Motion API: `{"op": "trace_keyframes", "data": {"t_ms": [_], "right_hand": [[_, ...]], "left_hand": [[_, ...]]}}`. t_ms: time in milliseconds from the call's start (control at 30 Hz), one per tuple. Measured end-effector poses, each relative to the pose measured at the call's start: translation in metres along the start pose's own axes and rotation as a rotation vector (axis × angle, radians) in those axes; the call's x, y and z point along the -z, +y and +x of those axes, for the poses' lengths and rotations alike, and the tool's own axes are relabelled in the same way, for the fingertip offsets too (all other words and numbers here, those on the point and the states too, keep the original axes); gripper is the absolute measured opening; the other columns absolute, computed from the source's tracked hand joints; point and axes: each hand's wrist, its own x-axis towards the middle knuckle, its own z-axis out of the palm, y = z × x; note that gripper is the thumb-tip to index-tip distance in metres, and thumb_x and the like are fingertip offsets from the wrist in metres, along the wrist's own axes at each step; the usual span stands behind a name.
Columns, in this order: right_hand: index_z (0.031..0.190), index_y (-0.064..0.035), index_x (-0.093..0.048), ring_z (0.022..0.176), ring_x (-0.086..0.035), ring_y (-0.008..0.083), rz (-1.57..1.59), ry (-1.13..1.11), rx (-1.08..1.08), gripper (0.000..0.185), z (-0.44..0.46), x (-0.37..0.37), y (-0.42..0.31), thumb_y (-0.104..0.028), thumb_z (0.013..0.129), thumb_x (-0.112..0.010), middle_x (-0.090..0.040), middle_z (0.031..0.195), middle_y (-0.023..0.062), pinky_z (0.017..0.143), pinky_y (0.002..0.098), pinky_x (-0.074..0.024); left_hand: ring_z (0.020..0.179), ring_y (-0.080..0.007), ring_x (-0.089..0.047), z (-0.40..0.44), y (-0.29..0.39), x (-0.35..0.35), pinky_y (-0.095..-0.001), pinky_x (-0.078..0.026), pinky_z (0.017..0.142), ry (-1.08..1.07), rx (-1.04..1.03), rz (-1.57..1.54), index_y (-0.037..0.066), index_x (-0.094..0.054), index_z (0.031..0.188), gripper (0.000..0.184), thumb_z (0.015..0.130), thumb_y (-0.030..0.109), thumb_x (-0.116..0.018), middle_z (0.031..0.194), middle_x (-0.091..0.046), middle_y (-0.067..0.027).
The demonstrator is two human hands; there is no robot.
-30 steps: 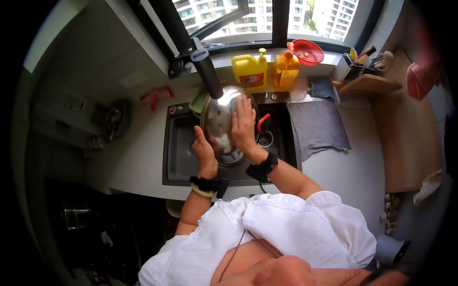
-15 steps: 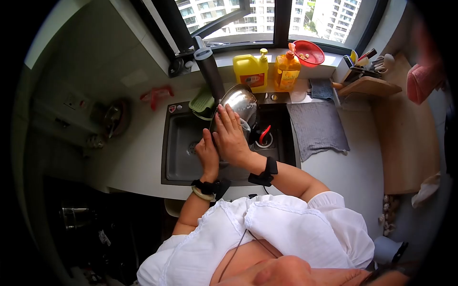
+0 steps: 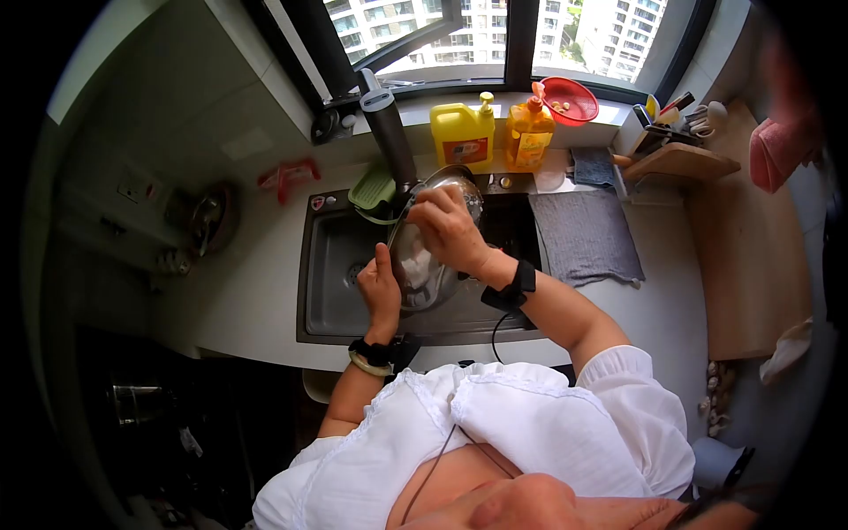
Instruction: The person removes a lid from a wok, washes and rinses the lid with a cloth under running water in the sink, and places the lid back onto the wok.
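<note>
My left hand (image 3: 380, 287) grips the metal dish (image 3: 415, 258), tilted over the sink (image 3: 331, 252) near faucet (image 3: 389, 132) and green basket (image 3: 374, 191). The right hand (image 3: 449, 228) curls across it, blocking my view; I cannot tell whether it pinches.

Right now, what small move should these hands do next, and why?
Perhaps slide the right grip down the shiny metal piece while the left grip steadies it: the right is over its upper part, its lower part is uncovered, and the left is at its edge above the sink.
</note>
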Motion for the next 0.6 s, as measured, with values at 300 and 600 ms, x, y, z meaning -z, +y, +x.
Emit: {"op": "trace_keyframes", "data": {"t_ms": [300, 600], "right_hand": [[0.09, -0.0111, -0.061, 0.104, -0.048, 0.0312, -0.07, -0.092, -0.048, 0.012, -0.022, -0.013, -0.042, -0.002, 0.081, -0.059, -0.059, 0.106, 0.0064, 0.09, 0.0414, -0.0365], [0.107, -0.0032, -0.058, 0.115, -0.049, 0.0358, 0.195, 0.234, -0.638, 0.022, -0.031, -0.001, 0.053, -0.001, 0.088, -0.049, -0.057, 0.116, 0.0158, 0.101, 0.0419, -0.0363]], "left_hand": [[0.056, -0.0073, -0.032, -0.009, 0.005, -0.009, -0.0288, -0.027, 0.049, -0.011, 0.04, -0.026, 0.0, -0.046, 0.059, 0.064, 0.101, 0.048, -0.045, 0.054, -0.037, 0.0039], [0.055, -0.0072, -0.034, -0.013, 0.003, -0.004, -0.029, -0.028, 0.048, -0.011, 0.123, -0.069, 0.001, -0.047, 0.059, 0.065, 0.1, 0.051, -0.044, 0.054, -0.04, 0.0038]]}}
